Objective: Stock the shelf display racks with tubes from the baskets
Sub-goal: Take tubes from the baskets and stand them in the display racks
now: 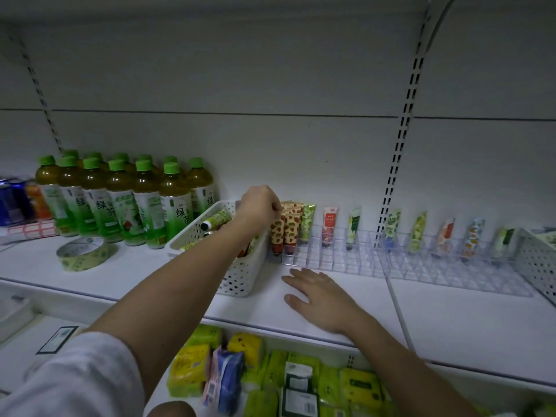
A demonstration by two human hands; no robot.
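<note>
A white perforated basket (240, 281) stands on the shelf and holds several tubes, among them a green tube (217, 220) lying on top. Right of it a clear compartment rack (346, 260) carries upright tubes. My left hand (259, 203) reaches over the basket and pinches the top of a strawberry-print tube (277, 228) standing in the rack's leftmost column. My right hand (319, 293) lies flat on the shelf in front of the rack, fingers straight. A second clear rack (451, 266) further right holds single upright tubes.
Green tea bottles (120, 200) stand left of the basket, with a tape roll (85, 253) in front and cans (15, 200) at far left. Another white basket (538, 260) sits at the right edge. Tissue packs (240, 371) fill the shelf below.
</note>
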